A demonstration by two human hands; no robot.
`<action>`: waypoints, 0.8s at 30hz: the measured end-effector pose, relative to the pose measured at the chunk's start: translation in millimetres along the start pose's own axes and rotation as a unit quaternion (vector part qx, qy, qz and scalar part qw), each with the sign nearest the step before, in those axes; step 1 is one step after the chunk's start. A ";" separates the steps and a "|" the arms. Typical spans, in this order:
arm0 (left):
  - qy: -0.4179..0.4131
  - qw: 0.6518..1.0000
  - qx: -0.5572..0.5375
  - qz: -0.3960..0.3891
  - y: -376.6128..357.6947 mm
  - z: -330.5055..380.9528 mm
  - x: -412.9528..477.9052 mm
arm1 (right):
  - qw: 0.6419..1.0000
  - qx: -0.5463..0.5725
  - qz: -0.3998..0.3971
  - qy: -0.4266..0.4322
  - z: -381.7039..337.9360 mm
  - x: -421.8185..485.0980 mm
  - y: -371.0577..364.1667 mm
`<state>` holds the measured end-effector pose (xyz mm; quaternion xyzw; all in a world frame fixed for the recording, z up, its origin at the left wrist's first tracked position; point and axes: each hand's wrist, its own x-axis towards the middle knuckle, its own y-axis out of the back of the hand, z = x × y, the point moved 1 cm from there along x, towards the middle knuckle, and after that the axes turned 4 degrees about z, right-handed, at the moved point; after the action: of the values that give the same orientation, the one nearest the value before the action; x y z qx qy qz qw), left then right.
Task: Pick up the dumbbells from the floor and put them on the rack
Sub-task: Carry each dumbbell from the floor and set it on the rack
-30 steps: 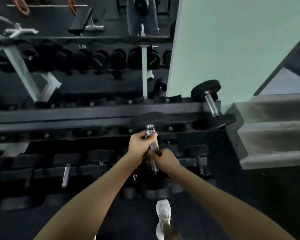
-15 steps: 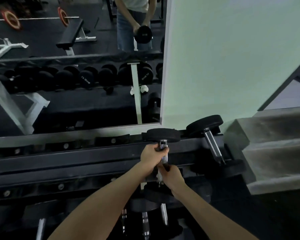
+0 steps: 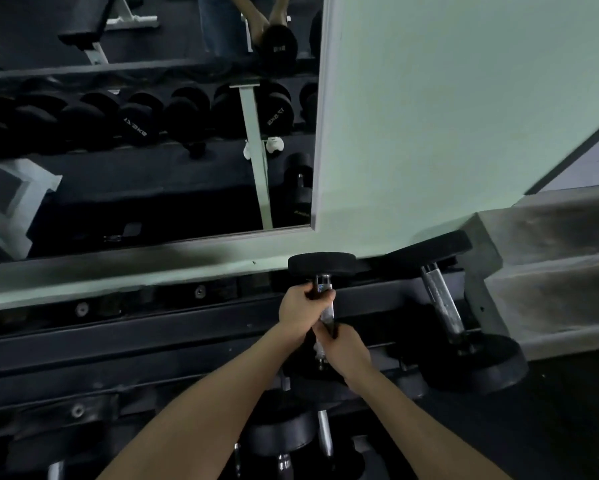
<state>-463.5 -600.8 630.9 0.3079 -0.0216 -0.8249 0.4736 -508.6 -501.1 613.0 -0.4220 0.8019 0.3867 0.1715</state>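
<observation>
I hold a black dumbbell point(image 3: 322, 265) with a chrome handle over the top tier of the dark rack point(image 3: 152, 327). Its far head sits near the rack's back rail by the wall. My left hand point(image 3: 300, 306) grips the upper part of the handle. My right hand point(image 3: 343, 344) grips the lower part, just below the left. The near head is mostly hidden behind my hands. A second dumbbell point(image 3: 443, 303) rests on the top tier just to the right, angled outward.
A wall mirror point(image 3: 145, 133) behind the rack reflects more dumbbells, a bench and a person. Concrete steps point(image 3: 550, 271) stand at the right. Lower-tier dumbbells point(image 3: 284, 434) lie beneath my arms. A pale green wall point(image 3: 447, 116) rises behind.
Both hands have carried the dumbbell up and forward from the rack's front to its top tier, next to the resting dumbbell. The view moved closer to the rack.
</observation>
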 end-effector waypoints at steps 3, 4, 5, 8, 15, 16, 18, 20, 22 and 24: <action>0.003 1.000 -0.030 -0.010 1.8 -1.5 -1.4 | 1.000 -0.015 0.008 -0.002 -0.2 0.0 -3.0; 0.000 1.000 -0.026 -0.011 2.2 -0.3 -2.4 | 1.000 -0.019 0.006 -0.003 -1.0 0.2 -3.0; -0.004 1.000 -0.018 -0.014 2.8 1.4 -3.8 | 1.000 -0.026 0.002 -0.004 -2.2 0.2 -2.5; 0.001 1.000 -0.007 -0.023 5.8 4.6 -12.5 | 0.996 -0.083 -0.001 0.007 -6.0 -1.7 0.5; 0.037 0.989 -0.123 0.077 58.6 -22.3 -65.2 | 0.917 -0.220 0.250 0.218 -30.9 -62.2 16.3; 0.038 0.984 -0.150 0.086 71.4 -31.3 -77.8 | 0.909 -0.203 0.259 0.255 -32.0 -73.5 11.5; 0.047 0.975 -0.186 0.114 98.0 -53.4 -104.1 | 0.901 -0.183 0.244 0.308 -30.6 -96.0 -4.5; 0.070 0.965 -0.204 0.152 122.3 -80.3 -128.9 | 0.903 -0.188 0.198 0.331 -27.7 -117.5 -26.9; 0.096 0.952 -0.221 0.190 144.5 -109.5 -154.6 | 0.902 -0.194 0.147 0.356 -24.5 -140.5 -52.5; 0.121 0.940 -0.229 0.221 165.5 -141.6 -182.9 | 0.885 -0.202 0.104 0.407 -17.4 -166.4 -80.7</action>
<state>-195.3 -510.3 659.6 0.2763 0.1577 -0.6386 0.7007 -345.0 -451.7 685.8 -0.4824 0.7447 0.3500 -0.3004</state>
